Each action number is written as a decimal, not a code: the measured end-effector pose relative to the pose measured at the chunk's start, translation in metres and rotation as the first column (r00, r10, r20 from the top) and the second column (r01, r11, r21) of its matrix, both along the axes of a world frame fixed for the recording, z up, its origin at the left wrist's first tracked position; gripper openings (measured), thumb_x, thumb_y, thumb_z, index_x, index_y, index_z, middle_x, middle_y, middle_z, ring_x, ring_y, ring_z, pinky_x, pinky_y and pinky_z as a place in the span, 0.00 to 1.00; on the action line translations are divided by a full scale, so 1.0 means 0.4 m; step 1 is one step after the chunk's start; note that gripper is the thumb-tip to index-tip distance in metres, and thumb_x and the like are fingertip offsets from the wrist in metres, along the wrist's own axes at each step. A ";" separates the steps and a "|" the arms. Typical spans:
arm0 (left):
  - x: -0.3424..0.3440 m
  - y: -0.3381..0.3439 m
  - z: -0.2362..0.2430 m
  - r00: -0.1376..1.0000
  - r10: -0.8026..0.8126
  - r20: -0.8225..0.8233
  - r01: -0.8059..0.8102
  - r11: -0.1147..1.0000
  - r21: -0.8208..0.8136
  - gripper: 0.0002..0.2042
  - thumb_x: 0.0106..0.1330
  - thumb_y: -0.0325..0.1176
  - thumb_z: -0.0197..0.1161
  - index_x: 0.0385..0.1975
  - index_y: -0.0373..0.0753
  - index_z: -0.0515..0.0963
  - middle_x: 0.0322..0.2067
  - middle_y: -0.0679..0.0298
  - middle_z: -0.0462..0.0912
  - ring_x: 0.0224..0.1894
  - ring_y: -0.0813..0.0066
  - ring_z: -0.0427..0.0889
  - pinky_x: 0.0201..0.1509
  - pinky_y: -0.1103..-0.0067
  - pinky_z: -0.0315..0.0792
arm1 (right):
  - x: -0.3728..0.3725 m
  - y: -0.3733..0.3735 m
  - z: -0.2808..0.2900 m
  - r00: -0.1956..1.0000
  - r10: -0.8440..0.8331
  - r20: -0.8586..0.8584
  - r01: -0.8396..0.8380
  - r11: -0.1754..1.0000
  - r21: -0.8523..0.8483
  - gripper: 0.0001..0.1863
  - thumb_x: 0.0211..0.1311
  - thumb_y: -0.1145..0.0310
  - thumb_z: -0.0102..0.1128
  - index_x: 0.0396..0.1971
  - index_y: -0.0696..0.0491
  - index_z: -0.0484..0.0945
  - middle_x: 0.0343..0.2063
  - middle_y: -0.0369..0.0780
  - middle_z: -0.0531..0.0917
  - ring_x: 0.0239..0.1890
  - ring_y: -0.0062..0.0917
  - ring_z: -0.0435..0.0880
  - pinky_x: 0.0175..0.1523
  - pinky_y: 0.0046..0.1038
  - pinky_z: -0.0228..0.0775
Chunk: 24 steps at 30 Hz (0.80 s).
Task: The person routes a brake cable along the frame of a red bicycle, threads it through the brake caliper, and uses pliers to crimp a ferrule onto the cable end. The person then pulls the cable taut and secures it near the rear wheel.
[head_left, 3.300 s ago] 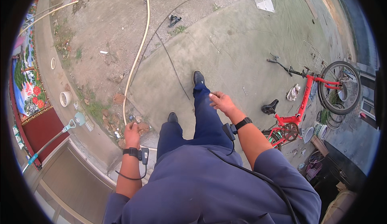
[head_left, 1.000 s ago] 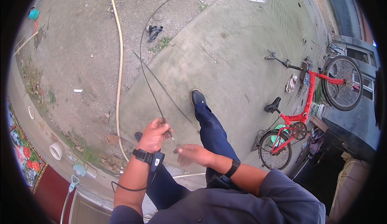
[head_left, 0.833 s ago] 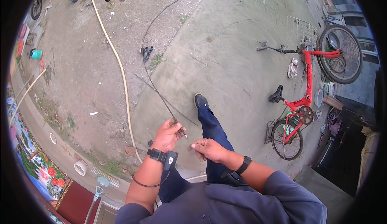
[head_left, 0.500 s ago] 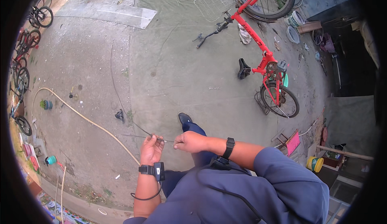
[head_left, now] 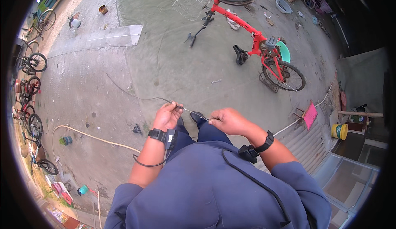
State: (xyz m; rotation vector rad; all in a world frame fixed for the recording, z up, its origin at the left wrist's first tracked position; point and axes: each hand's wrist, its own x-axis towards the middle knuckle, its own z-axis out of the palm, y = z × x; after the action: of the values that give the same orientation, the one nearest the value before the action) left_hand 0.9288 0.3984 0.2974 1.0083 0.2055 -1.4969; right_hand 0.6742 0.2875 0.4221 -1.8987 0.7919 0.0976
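A thin black cable, which looks like a bicycle brake cable (head_left: 140, 98), trails from my hands out to the far left over the concrete. Fingertips of my left hand (head_left: 167, 116) are closed around its dark outer sleeve. From there a thin bare inner wire (head_left: 193, 112) runs across to my right hand (head_left: 228, 121), which pinches it between thumb and fingers. The wire's end is hidden in that grip. Ahead on the right is a red bicycle (head_left: 243, 24), apparently turned upside down, its black saddle (head_left: 240, 55) low and its wheels raised.
A tan hose (head_left: 99, 137) curves over the ground at left, near a small potted plant (head_left: 66, 140). Several bicycles (head_left: 36, 123) line the left edge. At right are a pink-topped stool (head_left: 309, 115) and a yellow bucket (head_left: 339, 131). A wire basket (head_left: 190, 1) lies by the red bicycle.
My hands have drawn farther apart, the right one moving rightward, and a longer stretch of bare wire shows between them. The view has shifted, and both my legs now show closer together.
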 end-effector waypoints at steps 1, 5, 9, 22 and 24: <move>0.004 -0.011 0.013 0.999 -0.053 0.001 0.053 0.999 0.011 0.06 0.78 0.29 0.57 0.37 0.36 0.77 0.35 0.59 0.84 0.40 0.68 0.85 0.44 0.76 0.84 | -0.005 0.014 0.018 0.999 -0.035 -0.003 0.035 0.998 -0.044 0.11 0.68 0.64 0.62 0.37 0.56 0.85 0.30 0.46 0.86 0.33 0.39 0.86 0.39 0.35 0.76; 0.043 -0.021 0.056 0.975 -0.222 -0.013 0.222 0.975 -0.001 0.08 0.78 0.33 0.58 0.38 0.35 0.75 0.36 0.59 0.82 0.41 0.68 0.85 0.44 0.75 0.83 | 0.002 0.083 0.076 0.982 -0.188 -0.033 0.183 0.977 -0.114 0.10 0.68 0.66 0.62 0.38 0.56 0.86 0.32 0.47 0.87 0.34 0.40 0.86 0.41 0.35 0.77; 0.081 -0.004 0.100 0.887 -0.449 0.110 0.443 0.893 0.082 0.10 0.76 0.37 0.62 0.40 0.36 0.77 0.37 0.60 0.83 0.42 0.67 0.86 0.43 0.75 0.82 | 0.032 0.130 0.123 0.969 -0.245 -0.014 0.237 0.951 -0.200 0.09 0.68 0.66 0.62 0.38 0.56 0.86 0.31 0.47 0.87 0.34 0.42 0.85 0.40 0.37 0.76; -0.021 -0.100 0.340 0.180 -0.111 0.977 0.950 0.278 -0.143 0.11 0.74 0.34 0.63 0.50 0.36 0.81 0.41 0.60 0.84 0.45 0.67 0.84 0.51 0.73 0.77 | 0.062 0.104 0.245 0.943 -0.314 0.107 0.331 0.910 -0.248 0.09 0.66 0.67 0.62 0.37 0.57 0.85 0.25 0.47 0.83 0.27 0.39 0.82 0.35 0.36 0.73; -0.022 -0.107 0.357 0.217 -0.282 0.934 0.942 0.310 -0.126 0.09 0.76 0.33 0.61 0.48 0.36 0.82 0.37 0.62 0.84 0.40 0.71 0.82 0.46 0.74 0.77 | 0.064 0.098 0.259 0.925 -0.371 0.087 0.380 0.912 -0.152 0.09 0.67 0.69 0.62 0.39 0.58 0.85 0.25 0.46 0.83 0.27 0.32 0.82 0.35 0.33 0.74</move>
State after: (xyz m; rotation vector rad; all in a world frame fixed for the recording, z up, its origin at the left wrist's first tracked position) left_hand 0.9200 0.3557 0.4401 1.0143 -1.6977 -1.4689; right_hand 0.7000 0.3265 0.5256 -1.8578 1.1417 -0.2689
